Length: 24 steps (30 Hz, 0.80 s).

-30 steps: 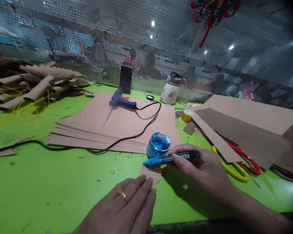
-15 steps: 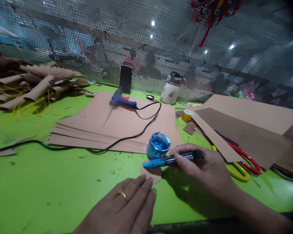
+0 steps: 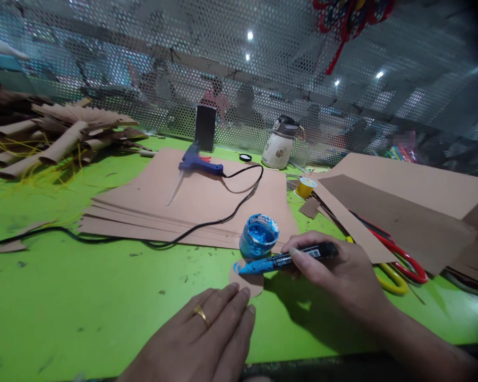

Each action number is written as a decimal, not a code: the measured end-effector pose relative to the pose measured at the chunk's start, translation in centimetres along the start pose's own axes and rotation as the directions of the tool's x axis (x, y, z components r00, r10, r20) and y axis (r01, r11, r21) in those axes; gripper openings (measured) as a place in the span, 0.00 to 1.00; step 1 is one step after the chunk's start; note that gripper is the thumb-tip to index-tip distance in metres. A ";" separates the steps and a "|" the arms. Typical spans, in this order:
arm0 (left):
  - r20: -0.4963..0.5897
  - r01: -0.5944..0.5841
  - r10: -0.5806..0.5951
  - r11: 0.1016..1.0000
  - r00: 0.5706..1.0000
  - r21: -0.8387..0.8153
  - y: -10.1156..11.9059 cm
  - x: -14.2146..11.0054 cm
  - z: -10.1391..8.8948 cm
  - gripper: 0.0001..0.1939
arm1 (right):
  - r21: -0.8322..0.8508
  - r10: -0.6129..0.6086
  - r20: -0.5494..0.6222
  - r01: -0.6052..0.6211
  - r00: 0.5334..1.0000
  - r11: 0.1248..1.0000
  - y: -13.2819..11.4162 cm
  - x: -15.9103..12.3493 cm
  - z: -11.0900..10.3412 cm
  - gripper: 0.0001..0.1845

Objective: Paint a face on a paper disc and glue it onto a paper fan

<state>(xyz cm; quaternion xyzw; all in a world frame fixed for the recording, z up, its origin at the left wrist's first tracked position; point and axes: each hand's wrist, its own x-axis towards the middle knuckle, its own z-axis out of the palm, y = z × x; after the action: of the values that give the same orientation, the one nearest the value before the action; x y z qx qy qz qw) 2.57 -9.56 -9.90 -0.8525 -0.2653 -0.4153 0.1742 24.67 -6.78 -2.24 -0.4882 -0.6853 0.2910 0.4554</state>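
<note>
In my right hand [image 3: 329, 270] is a black permanent marker [image 3: 282, 259], its front end coated in blue paint. The blue tip touches a small rounded piece of brown card [image 3: 250, 286] on the green table, where a little curved blue mark shows. My left hand [image 3: 207, 323], with a ring on one finger, lies flat with its fingertips on the card's near edge. Just behind the card stands an open jar of blue paint [image 3: 258, 239], smeared inside and around its rim.
A blue hot glue gun [image 3: 199, 163] lies on stacked brown sheets [image 3: 151, 196], its black cord crossing leftward. Yellow-handled and red-handled scissors [image 3: 410, 265], a yellow thread spool [image 3: 305, 188] and more card [image 3: 402, 207] are right. A bottle [image 3: 279, 143] and phone [image 3: 205, 129] stand behind; paper tubes [image 3: 66, 143] are left.
The marker tip has shifted slightly right across the card, uncovering a small blue curved mark at its upper left. My left hand keeps its place on the card.
</note>
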 end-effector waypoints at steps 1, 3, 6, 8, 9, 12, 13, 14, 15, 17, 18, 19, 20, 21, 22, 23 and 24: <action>0.010 0.001 -0.001 1.000 1.000 -0.004 0.0 0.0 0.0 0.18 | 0.009 0.004 -0.005 -0.004 1.000 1.000 0.0 0.0 0.0 0.05; 0.024 0.000 0.000 1.000 1.000 -0.005 0.1 0.0 0.0 0.17 | 0.026 0.010 0.007 -0.010 1.000 1.000 0.1 0.0 0.1 0.05; 0.010 0.000 0.000 1.000 1.000 0.008 0.1 0.1 0.0 0.17 | 0.025 0.004 0.047 -0.006 0.999 1.000 0.1 0.0 0.2 0.06; 0.001 -0.005 0.005 1.000 1.000 0.014 0.1 0.1 0.0 0.18 | -0.001 0.001 0.063 -0.001 0.998 1.000 0.1 0.0 0.2 0.06; -0.001 -0.008 0.008 1.000 1.000 0.016 0.1 0.1 0.0 0.18 | -0.015 0.001 0.065 0.000 0.998 1.000 0.1 0.0 0.2 0.06; 0.006 -0.013 0.013 1.000 1.000 0.020 0.1 0.1 0.0 0.18 | -0.037 0.003 0.061 -0.001 0.998 0.999 0.1 0.1 0.1 0.06; 0.009 -0.012 0.012 1.000 1.000 0.018 0.1 0.1 0.0 0.18 | -0.038 0.003 0.057 -0.001 0.998 0.999 0.1 0.1 0.0 0.06; 0.015 -0.013 0.012 1.000 1.000 0.016 0.1 0.1 0.0 0.18 | -0.038 0.005 0.054 -0.003 0.999 0.999 0.1 0.1 0.0 0.06; 0.023 -0.012 0.011 1.000 1.000 0.013 0.0 0.1 0.0 0.18 | -0.038 0.008 0.050 -0.006 0.999 0.999 0.1 0.2 -0.1 0.06; 0.024 -0.007 0.007 1.000 1.000 0.009 0.0 0.1 0.0 0.18 | -0.040 0.024 0.029 -0.023 0.999 0.999 0.1 0.1 -0.1 0.07; 0.021 -0.007 0.007 1.000 1.000 0.008 0.0 0.1 0.0 0.18 | -0.038 0.038 0.013 -0.037 0.999 0.999 0.1 0.1 -0.2 0.07; 0.016 -0.003 0.003 1.000 1.000 0.007 0.0 0.1 0.0 0.18 | -0.031 0.054 -0.005 -0.054 0.999 0.998 0.1 0.1 -0.2 0.08; 0.012 -0.001 0.001 1.000 1.000 0.006 0.0 0.0 0.0 0.18 | -0.021 0.070 -0.022 -0.070 0.997 0.997 0.1 0.0 -0.2 0.08; 0.008 0.001 -0.001 1.000 1.000 0.005 0.0 0.0 0.1 0.18 | -0.008 0.083 -0.039 -0.084 0.996 0.996 0.2 0.0 -0.2 0.08; 0.006 0.002 -0.002 1.000 1.000 0.005 0.0 0.0 0.1 0.18 | 0.006 0.096 -0.053 -0.095 0.994 0.995 0.2 -0.1 -0.2 0.08; 0.003 0.002 -0.002 1.000 1.000 0.004 0.0 0.0 0.1 0.18 | 0.019 0.106 -0.066 -0.105 0.992 0.994 0.2 -0.1 -0.2 0.08; 0.000 0.001 -0.001 1.000 1.000 0.005 -0.1 0.0 0.2 0.18 | 0.028 0.111 -0.073 -0.109 0.991 0.994 0.2 -0.1 -0.2 0.08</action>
<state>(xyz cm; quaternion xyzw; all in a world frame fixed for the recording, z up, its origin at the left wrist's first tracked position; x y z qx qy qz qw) 2.63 -9.44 -10.03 -0.8521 -0.2666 -0.4146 0.1760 24.92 -6.79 -2.36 -0.5302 -0.6366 0.3054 0.4694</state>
